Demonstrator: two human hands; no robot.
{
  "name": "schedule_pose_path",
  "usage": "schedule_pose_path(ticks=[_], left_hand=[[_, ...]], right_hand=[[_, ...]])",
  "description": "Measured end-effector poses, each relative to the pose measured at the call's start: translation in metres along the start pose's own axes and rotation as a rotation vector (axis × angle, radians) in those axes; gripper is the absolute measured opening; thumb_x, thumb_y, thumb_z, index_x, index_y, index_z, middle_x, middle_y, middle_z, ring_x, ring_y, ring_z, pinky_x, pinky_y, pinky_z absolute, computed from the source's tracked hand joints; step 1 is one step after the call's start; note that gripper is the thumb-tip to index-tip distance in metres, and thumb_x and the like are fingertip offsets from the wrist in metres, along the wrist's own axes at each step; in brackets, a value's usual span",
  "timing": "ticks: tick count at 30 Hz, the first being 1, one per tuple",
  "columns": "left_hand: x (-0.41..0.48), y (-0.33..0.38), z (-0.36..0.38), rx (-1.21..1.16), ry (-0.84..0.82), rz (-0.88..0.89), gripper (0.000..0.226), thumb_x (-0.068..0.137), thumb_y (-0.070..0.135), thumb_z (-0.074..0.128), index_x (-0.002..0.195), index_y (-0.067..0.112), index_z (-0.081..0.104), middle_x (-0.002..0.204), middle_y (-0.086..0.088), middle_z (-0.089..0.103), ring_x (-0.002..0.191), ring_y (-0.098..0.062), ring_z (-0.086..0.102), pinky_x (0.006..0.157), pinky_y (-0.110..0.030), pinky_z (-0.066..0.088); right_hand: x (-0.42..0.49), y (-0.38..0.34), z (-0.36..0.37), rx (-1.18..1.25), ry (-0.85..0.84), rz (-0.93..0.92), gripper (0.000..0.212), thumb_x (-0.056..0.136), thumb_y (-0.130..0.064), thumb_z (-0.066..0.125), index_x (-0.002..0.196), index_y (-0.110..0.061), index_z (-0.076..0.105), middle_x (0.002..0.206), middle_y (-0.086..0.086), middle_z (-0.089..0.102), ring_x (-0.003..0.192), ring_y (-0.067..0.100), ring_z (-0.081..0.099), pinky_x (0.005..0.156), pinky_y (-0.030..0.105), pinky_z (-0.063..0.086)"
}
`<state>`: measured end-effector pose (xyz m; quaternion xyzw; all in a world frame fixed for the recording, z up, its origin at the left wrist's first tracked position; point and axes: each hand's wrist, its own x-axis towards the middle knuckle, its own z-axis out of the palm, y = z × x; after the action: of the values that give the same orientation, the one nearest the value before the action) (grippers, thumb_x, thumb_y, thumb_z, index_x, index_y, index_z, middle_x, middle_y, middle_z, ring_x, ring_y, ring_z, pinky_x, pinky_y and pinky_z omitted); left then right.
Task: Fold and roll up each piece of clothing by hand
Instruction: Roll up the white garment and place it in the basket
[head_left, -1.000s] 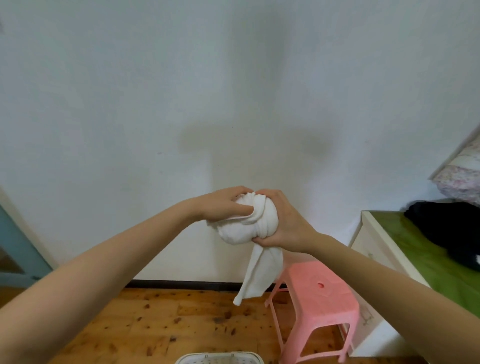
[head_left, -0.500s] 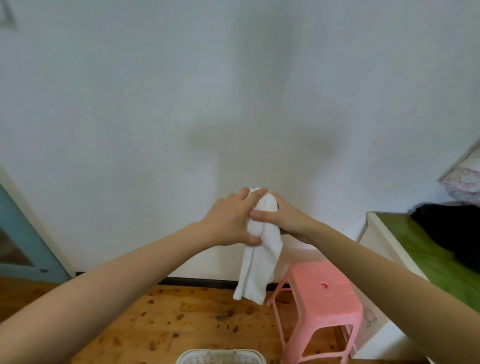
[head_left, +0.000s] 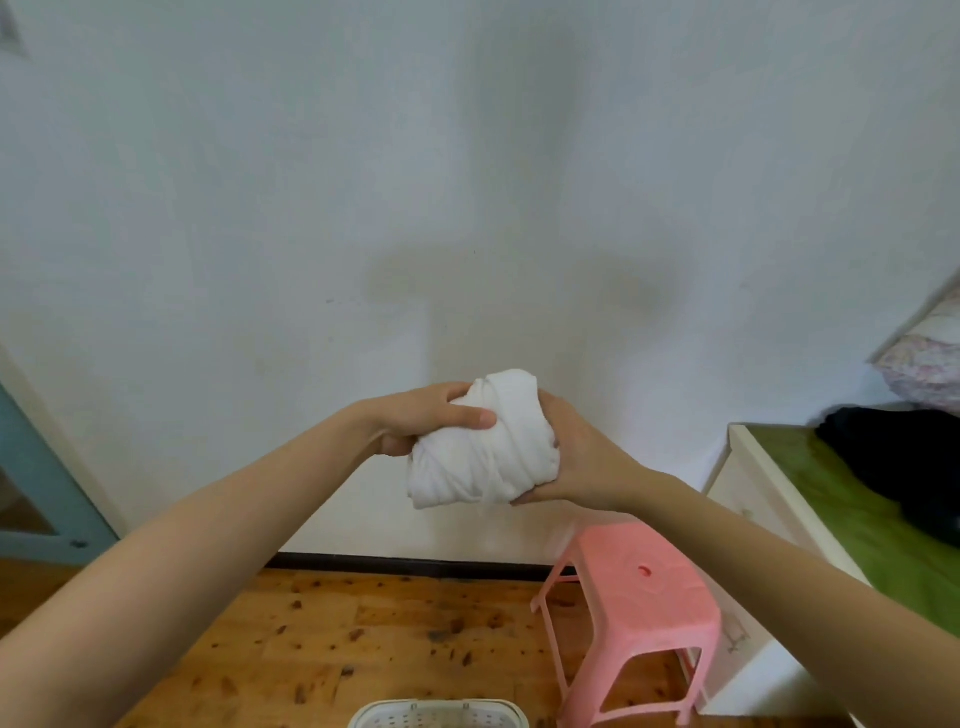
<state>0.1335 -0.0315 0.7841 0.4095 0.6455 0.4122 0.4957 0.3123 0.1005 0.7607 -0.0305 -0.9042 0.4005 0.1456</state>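
The dangling tail is now wound in. The white cloth roll (head_left: 483, 452) is clasped by the left hand (head_left: 426, 418) at 9 o'clock and the right hand (head_left: 576, 457) at 3 o'clock. Rolling is judged nearly complete.

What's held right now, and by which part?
A rolled white garment, gripped between both hands: left hand on its left side, right hand cupping its right side.

The rolled garment (head_left: 483, 447) sits in mid-air between both hands: left hand (head_left: 415, 418) on its left, right hand (head_left: 579, 460) on its right and beneath. Below, to the right, a stool (head_left: 641, 587) stands on the floor (head_left: 363, 623) by the wall (head_left: 467, 208). A basket (head_left: 439, 716) lies nearer, left of the stool. Right of the stool is a bed (head_left: 831, 499), bearing a clothing heap (head_left: 898, 462) with a pillow (head_left: 927, 364) behind.
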Motion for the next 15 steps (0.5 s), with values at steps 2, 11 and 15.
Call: schedule_pose_path(ticks=[2,11,15], left_hand=[[0.0,-0.001,-0.002,-0.032,-0.089,-0.01,0.095,0.05,0.048,0.089,0.13,0.014,0.049,0.126,-0.009,0.063,0.114,-0.026,0.062,0.09,-0.038,0.053],[-0.001,-0.014,0.016,0.255,0.046,0.017,0.076,0.071,0.029,0.082,0.134,0.026,0.04,0.125,0.007,0.057,0.115,-0.016,0.057,0.095,-0.035,0.052],[0.001,-0.029,0.031,0.451,0.141,0.098,0.097,0.067,0.034,0.084,0.143,0.027,0.025,0.135,0.011,0.044,0.122,-0.013,0.047,0.098,-0.032,0.047]], right_hand=[[-0.001,-0.003,-0.001,0.015,0.019,-0.044,0.097,0.06,-0.027,0.091,0.139,-0.025,0.036,0.132,-0.013,0.05,0.12,0.01,0.052,0.096,0.034,0.051],[0.007,0.055,0.022,-0.217,0.009,0.448,0.081,0.056,-0.048,0.083,0.125,-0.019,0.052,0.107,0.002,0.062,0.078,0.014,0.061,0.066,0.033,0.056],[-0.011,0.065,0.032,0.541,-0.08,0.742,0.015,0.088,-0.002,0.061,0.103,-0.001,0.066,0.094,0.013,0.068,0.08,0.02,0.068,0.07,0.031,0.058]])
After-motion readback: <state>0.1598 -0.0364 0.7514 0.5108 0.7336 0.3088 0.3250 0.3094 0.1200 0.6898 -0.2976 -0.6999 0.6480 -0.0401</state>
